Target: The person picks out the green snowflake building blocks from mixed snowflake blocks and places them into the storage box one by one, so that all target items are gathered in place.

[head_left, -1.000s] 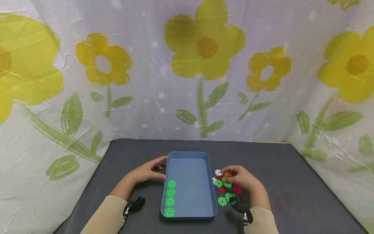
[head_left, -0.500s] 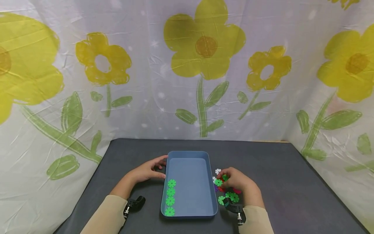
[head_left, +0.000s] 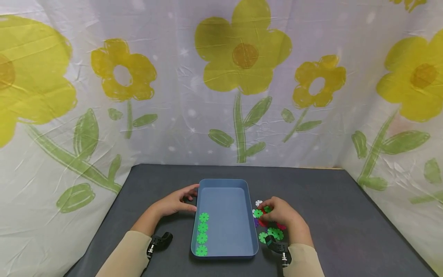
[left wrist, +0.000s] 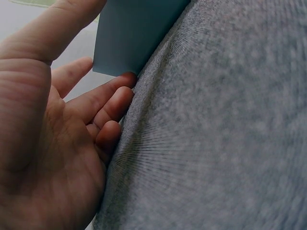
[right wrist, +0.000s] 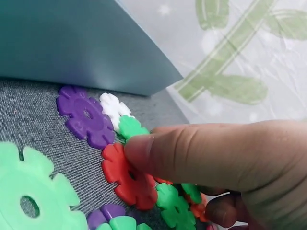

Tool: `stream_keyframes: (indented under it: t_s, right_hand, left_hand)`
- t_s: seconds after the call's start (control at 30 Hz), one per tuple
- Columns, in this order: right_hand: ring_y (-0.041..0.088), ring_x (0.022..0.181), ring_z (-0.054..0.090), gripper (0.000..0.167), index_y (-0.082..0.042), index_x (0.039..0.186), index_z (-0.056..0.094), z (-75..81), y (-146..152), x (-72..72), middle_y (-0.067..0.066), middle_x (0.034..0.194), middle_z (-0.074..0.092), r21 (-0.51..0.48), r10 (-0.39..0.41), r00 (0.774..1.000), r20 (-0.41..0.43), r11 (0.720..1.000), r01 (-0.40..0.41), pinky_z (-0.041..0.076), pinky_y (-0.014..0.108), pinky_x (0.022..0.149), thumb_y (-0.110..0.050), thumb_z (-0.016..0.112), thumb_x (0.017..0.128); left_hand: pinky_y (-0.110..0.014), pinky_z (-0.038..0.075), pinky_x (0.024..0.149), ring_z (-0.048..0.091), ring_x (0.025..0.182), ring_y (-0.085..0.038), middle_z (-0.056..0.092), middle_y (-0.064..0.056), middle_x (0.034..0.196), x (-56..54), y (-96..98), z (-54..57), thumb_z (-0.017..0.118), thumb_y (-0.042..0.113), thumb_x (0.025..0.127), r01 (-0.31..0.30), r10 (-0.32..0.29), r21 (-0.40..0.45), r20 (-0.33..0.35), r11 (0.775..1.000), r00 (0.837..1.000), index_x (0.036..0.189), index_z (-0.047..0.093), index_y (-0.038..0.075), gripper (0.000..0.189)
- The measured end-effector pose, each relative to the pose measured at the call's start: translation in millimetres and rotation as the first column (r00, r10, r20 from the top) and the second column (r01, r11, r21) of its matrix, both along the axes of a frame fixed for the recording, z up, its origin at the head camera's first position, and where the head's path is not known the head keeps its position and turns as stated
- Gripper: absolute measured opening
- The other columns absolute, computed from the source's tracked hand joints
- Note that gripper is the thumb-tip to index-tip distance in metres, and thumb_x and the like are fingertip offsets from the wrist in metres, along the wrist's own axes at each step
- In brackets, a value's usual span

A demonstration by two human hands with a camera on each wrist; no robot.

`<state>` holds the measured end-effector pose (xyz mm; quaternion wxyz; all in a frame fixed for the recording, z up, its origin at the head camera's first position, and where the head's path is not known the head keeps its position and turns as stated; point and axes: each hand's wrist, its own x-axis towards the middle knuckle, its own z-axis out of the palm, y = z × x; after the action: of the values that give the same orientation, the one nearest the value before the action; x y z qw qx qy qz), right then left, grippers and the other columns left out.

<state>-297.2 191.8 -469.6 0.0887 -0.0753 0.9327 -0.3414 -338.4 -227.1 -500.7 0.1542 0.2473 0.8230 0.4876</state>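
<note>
My left hand [head_left: 173,202] steadies the left side of a blue tray [head_left: 228,215], thumb and index finger spread along its outer wall; the other fingers are loosely bent in the left wrist view. Inside, several green snowflake discs [head_left: 202,227] form a column by the left wall. To the right of the tray, my right hand [head_left: 283,213] pinches a green snowflake disc [head_left: 257,213] between thumb and index finger. In the right wrist view the thumb partly hides that disc and overlaps a red snowflake disc [right wrist: 127,179].
Loose snowflake discs lie against the tray's right side: a purple one [right wrist: 86,117], a white one [head_left: 258,202] and several green ones [head_left: 275,233]. The dark cloth-covered table [head_left: 166,177] ends at a flower-print curtain [head_left: 187,127].
My right hand has moved left over the pile, and its fingers have closed on the green snowflake disc, which has shifted slightly. The left hand and tray have stayed put.
</note>
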Motion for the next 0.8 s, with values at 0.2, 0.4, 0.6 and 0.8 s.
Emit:
stream_keyframes:
  t_s: [0.2,0.4,0.6,0.8]
  right_hand:
    - [0.021,0.087,0.054,0.021,-0.017,0.095,0.078,-2.8,-2,-3.7,0.001,0.097,0.059,0.027,0.015,0.998,-0.062,1.000,-0.013,0.052,0.041,0.076,-0.017,0.090,0.078]
    - [0.020,0.081,0.057,0.022,-0.012,0.094,0.074,-7.3,-4,-3.0,0.001,0.095,0.064,0.017,-0.023,0.997,-0.073,1.000,0.024,0.052,0.042,0.075,-0.021,0.088,0.080]
    - [0.021,0.087,0.058,0.027,-0.008,0.106,0.072,-4.2,3,-3.4,0.004,0.101,0.064,-0.086,-0.065,0.993,-0.095,0.995,0.057,0.052,0.044,0.079,-0.018,0.083,0.083]
    - [0.026,0.104,0.056,0.027,-0.010,0.111,0.071,9.4,1,-7.4,0.007,0.113,0.064,-0.197,-0.040,0.992,-0.117,0.980,0.017,0.049,0.048,0.090,-0.018,0.080,0.088]
  left_hand:
    - [-0.045,0.040,0.090,0.048,0.119,-0.030,0.049,-0.018,0.147,-1.8,1.1,0.8,0.080,0.022,0.093,-0.003,0.003,0.000,-0.006,1.000,1.000,0.163,0.027,0.010,0.089]
    - [-0.045,0.041,0.090,0.048,0.119,-0.030,0.049,-0.018,0.147,-0.8,1.9,0.1,0.080,0.023,0.093,-0.004,0.004,-0.006,0.000,1.000,1.000,0.163,0.028,0.011,0.088]
    - [-0.046,0.041,0.090,0.048,0.119,-0.030,0.048,-0.018,0.148,1.6,1.2,-0.6,0.079,0.022,0.093,-0.006,0.006,-0.008,0.000,1.000,1.000,0.163,0.027,0.012,0.088]
    - [-0.045,0.040,0.090,0.048,0.119,-0.031,0.048,-0.019,0.148,1.2,0.8,-0.2,0.079,0.023,0.093,-0.009,0.009,-0.001,-0.007,1.000,1.000,0.163,0.028,0.011,0.088]
